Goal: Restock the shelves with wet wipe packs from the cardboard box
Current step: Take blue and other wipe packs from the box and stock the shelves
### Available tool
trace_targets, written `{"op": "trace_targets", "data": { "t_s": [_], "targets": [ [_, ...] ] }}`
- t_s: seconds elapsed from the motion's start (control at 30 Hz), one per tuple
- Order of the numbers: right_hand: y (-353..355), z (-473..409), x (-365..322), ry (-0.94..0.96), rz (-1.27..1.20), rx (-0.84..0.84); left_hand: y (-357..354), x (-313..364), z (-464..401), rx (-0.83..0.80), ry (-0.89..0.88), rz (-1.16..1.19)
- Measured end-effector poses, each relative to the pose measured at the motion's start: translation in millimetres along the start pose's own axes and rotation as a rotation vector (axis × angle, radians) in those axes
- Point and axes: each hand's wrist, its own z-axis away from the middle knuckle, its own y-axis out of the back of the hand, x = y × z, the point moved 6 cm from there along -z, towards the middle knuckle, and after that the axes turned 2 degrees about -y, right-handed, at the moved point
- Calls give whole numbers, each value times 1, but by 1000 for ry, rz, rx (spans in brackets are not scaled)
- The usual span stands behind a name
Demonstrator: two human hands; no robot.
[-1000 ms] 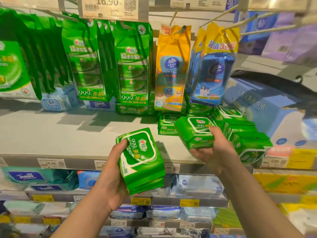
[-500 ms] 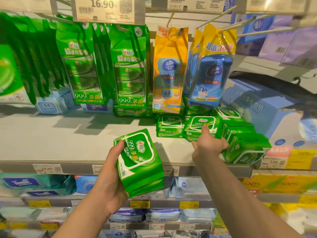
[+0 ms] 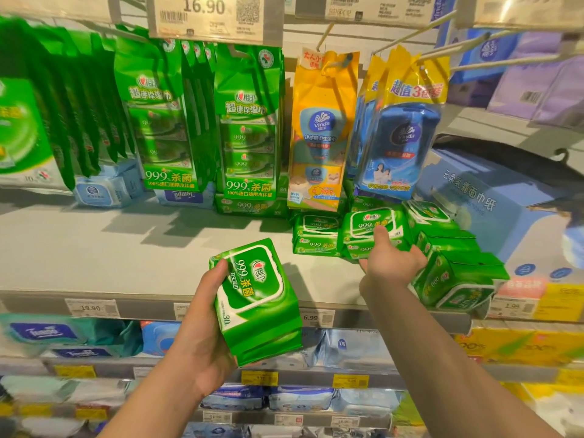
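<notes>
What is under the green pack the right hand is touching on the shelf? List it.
The right hand rests a finger on the top green pack. Under it lies another green pack, only its front edge showing. Anything behind the stack is hidden.

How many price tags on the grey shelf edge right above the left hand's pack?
3 readable: the 19.90 tag far left, one half hidden behind the left hand, the 6.99 tag beside the pack.
</notes>
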Motion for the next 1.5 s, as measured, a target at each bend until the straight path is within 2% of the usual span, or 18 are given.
{"op": "trace_targets", "data": {
  "t_s": [0.23,0.33,0.5,0.6,0.67,0.73,0.8,0.83,0.9,1.03,1.37,1.43,1.5],
  "targets": [
    [4,-15,4,-176,38,39,-5,-1,0,-8,2,7],
    [3,-16,5,-180,76,46,-6,-2,0,-9,4,9],
    [3,-20,-1,-104,254,-77,-7,-2,0,-10,7,10],
    [13,-6,0,35,474,-31,-5,-1,-1,-7,3,20],
    [17,5,-4,257,567,-41,-5,0,-2,-6,-1,21],
    [12,12,-14,478,711,-142,-4,1,-4,3,-14,17],
    [1,14,-17,638,958,-319,-4,1,-5,7,-22,11],
    [-4,12,-16,689,1068,-395,-5,1,-5,3,-26,10],
    [-8,7,-18,712,1162,-441,-8,1,-6,-10,-30,5],
    [-14,-7,-18,716,1179,-428,-12,1,-7,-14,-29,1],
    [-21,-17,-9,660,1243,-516,-15,-3,-9,-16,10,-19],
    [-20,-12,-12,643,1184,-498,-14,-5,-10,-12,27,-29],
    [-20,2,-22,708,1061,-480,-14,-6,-10,-11,36,-33]
  ]
}}
